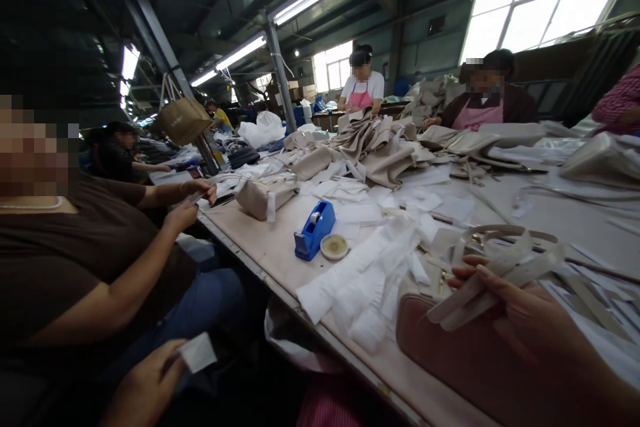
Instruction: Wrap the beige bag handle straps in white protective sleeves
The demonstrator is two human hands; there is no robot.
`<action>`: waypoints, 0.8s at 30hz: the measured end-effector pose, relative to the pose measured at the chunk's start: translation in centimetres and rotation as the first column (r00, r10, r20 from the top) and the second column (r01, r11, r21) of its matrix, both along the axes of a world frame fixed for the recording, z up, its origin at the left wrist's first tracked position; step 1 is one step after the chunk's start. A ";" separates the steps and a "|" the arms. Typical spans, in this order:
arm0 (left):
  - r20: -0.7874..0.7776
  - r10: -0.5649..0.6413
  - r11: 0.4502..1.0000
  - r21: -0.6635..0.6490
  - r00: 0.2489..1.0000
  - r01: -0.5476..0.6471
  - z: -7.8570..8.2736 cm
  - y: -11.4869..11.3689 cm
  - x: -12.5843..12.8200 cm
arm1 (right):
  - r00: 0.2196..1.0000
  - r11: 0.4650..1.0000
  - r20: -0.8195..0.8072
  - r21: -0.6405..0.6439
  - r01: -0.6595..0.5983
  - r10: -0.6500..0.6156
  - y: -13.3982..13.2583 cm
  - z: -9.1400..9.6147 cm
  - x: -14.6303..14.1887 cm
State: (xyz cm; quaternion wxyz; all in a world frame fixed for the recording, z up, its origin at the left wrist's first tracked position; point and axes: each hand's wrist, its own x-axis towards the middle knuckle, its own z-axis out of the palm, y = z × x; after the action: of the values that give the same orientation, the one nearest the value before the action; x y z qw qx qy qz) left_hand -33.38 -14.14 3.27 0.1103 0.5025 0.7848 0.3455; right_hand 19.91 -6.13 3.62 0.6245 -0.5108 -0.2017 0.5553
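Note:
My left hand (145, 383) is low at the bottom left, below the table edge, its fingers pinched on a small white paper piece (199, 351). My right hand (520, 320) rests at the lower right on a pinkish-brown bag (450, 360) and its fingers are closed round several pale beige straps (500, 280). A loose heap of white paper wrapping (365, 280) lies just left of the bag.
A blue tape dispenser (314, 231) and a small round tin (334, 247) stand near the table's front edge (240, 253). Beige bags (370, 147) are piled mid-table. A seated co-worker (85, 260) is close on my left, others sit across the table.

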 end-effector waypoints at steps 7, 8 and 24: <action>0.038 -0.550 0.817 -0.179 0.834 0.547 -5.6 11.2 11.7 | 0.995 0.998 0.076 -0.025 0.060 -0.058 -0.4 0.0 -0.1; 0.021 -0.572 0.797 -0.224 0.820 0.561 -6.1 12.2 13.1 | 0.995 0.998 0.079 -0.011 0.065 -0.064 -0.4 -0.2 0.1; 0.106 -0.559 0.806 -0.160 0.822 0.569 -8.1 14.0 13.9 | 0.996 0.997 0.051 -0.021 0.069 -0.068 0.1 -0.4 -0.4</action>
State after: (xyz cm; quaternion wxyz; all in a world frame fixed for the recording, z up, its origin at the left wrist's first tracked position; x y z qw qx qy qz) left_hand -19.46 -0.15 -4.79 0.2751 0.6909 0.6253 0.2365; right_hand 19.51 -6.05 3.18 0.6321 -0.5382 -0.1937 0.5227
